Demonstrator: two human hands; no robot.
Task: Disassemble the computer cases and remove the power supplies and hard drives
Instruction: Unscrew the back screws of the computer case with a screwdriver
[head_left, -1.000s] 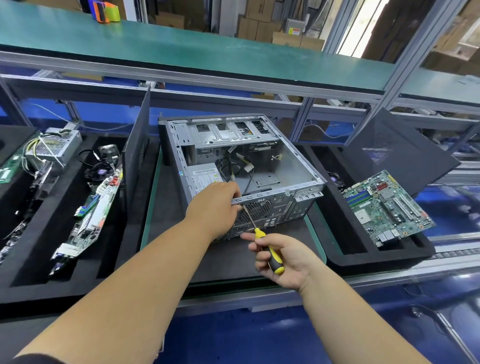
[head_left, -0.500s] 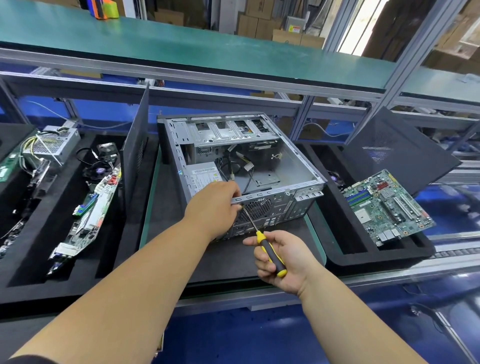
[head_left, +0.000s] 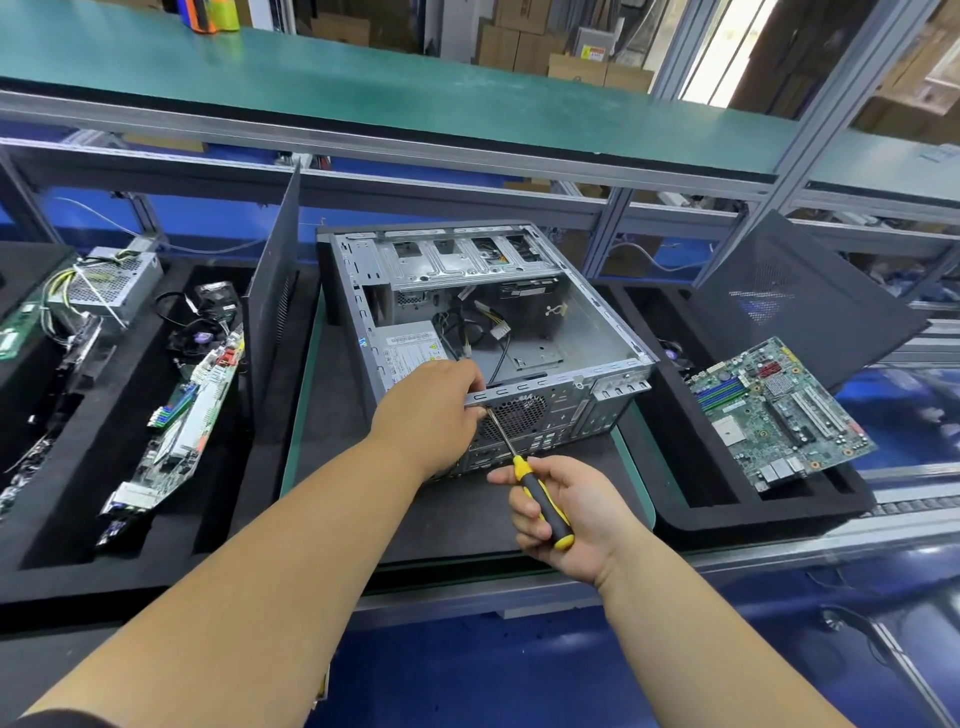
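An open grey computer case (head_left: 587, 322) lies on its side on a dark mat, its rear panel facing me. Inside, at the near left, sits the power supply (head_left: 410, 349) with a white label and loose cables beside it. My left hand (head_left: 436, 410) grips the near top edge of the case's rear panel. My right hand (head_left: 566, 514) holds a yellow-and-black screwdriver (head_left: 540, 499); its tip meets the rear panel just under my left fingers. The drive bays (head_left: 457, 260) are at the far end.
A removed motherboard (head_left: 779, 410) lies in the black foam tray (head_left: 769, 512) at right, with a black side panel (head_left: 800, 296) leaning behind it. Another side panel (head_left: 272, 306) stands left of the case. The left tray holds a power supply (head_left: 111, 283), a fan and circuit boards.
My right hand has shifted slightly up and right with the screwdriver, whose tip stays at the rear panel. My left hand keeps its grip on the case edge.
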